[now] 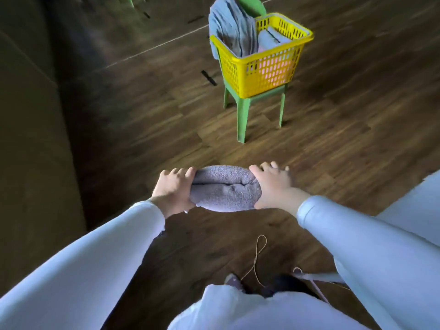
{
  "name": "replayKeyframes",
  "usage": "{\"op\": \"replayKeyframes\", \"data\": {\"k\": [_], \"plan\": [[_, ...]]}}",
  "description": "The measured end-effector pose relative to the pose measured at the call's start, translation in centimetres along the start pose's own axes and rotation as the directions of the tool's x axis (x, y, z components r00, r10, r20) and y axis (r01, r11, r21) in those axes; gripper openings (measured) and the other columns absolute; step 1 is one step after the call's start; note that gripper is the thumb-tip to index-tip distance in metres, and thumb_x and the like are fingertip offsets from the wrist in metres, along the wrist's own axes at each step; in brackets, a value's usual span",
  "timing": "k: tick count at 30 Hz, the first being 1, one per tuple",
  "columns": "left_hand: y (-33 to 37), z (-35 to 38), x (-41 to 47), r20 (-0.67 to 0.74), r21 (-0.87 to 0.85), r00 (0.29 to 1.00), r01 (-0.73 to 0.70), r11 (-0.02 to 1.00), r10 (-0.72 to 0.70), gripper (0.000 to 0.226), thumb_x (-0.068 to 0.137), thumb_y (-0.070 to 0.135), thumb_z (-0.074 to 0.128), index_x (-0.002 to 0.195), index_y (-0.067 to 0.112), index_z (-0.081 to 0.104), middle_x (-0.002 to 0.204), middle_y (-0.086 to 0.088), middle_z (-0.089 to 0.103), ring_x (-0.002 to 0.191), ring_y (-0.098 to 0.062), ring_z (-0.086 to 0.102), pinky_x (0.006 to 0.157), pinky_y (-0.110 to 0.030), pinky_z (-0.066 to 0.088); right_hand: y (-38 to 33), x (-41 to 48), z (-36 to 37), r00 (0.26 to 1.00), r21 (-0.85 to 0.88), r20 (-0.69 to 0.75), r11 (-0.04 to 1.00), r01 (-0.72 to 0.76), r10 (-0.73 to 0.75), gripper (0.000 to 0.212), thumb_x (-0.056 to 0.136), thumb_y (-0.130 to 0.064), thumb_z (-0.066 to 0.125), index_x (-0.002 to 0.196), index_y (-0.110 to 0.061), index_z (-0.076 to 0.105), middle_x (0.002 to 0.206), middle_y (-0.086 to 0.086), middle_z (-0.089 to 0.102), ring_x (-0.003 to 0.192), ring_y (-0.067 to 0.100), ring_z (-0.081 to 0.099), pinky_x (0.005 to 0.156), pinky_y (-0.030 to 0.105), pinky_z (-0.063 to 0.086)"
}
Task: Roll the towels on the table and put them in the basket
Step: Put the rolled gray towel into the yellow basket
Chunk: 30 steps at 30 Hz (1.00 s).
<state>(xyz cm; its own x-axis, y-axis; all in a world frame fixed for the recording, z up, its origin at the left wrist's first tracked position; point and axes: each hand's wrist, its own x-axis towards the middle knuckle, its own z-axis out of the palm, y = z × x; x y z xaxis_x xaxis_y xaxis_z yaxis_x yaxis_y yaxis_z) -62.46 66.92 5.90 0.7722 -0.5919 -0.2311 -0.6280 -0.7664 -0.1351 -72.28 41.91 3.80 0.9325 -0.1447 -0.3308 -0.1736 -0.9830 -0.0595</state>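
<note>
Above a dark wood-plank floor (333, 129), a rolled grey terry-cloth towel (225, 189) is held in mid-air between two hands. Its long axis runs left to right across the view, and the nubby roll is plump in the middle with a creased fold along its front. The left hand (172, 190) grips the left end, fingers curled over the top; the right hand (273, 186) clasps the right end the same way. Both arms wear smooth pale-blue sleeves (95, 253). Well beyond the roll, a yellow plastic lattice-walled basket (257, 75) sits on a green plastic chair (241, 120). Inside it lie folded grey towels (271, 39), and a loose grey towel (231, 27) drapes over its far-left rim.
</note>
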Motion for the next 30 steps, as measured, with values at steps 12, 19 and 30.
{"op": "replayKeyframes", "data": {"k": [12,19,30], "plan": [[-13.2,3.2,4.2,0.063,-0.063,0.987,0.15,0.987,-0.146,0.094,0.047,0.053,0.074,0.131,0.025,0.041,0.109,0.006,0.062,0.104,-0.021,0.058,0.085,-0.039,0.046,-9.0,15.0,-1.9,0.976,-0.084,0.059,0.973,0.214,-0.21,0.097,0.05,-0.05,0.077,0.132,-0.031,0.028,0.128,0.0,0.043,0.123,0.026,0.039,0.1,0.053,0.036],[-20.4,1.6,17.3,0.066,-0.028,0.994,0.086,0.996,-0.084,0.102,0.051,0.053,0.078,0.139,0.025,0.035,0.12,0.006,0.059,0.113,-0.019,0.054,0.089,-0.037,0.043,-9.2,27.7,-5.5,0.988,-0.082,0.049,0.985,0.153,-0.149,0.1,0.051,-0.051,0.08,0.134,-0.028,0.029,0.131,0.002,0.042,0.125,0.028,0.038,0.1,0.053,0.035],[-30.1,-8.2,44.8,-0.023,0.044,0.993,-0.115,0.992,0.116,0.092,0.055,0.052,0.075,0.134,0.024,0.038,0.116,0.004,0.059,0.113,-0.021,0.053,0.092,-0.039,0.043,-4.6,48.8,-17.8,0.997,-0.027,-0.024,0.997,-0.071,0.071,0.097,0.053,-0.049,0.078,0.133,-0.027,0.029,0.13,0.006,0.042,0.125,0.032,0.039,0.099,0.053,0.039]]}}
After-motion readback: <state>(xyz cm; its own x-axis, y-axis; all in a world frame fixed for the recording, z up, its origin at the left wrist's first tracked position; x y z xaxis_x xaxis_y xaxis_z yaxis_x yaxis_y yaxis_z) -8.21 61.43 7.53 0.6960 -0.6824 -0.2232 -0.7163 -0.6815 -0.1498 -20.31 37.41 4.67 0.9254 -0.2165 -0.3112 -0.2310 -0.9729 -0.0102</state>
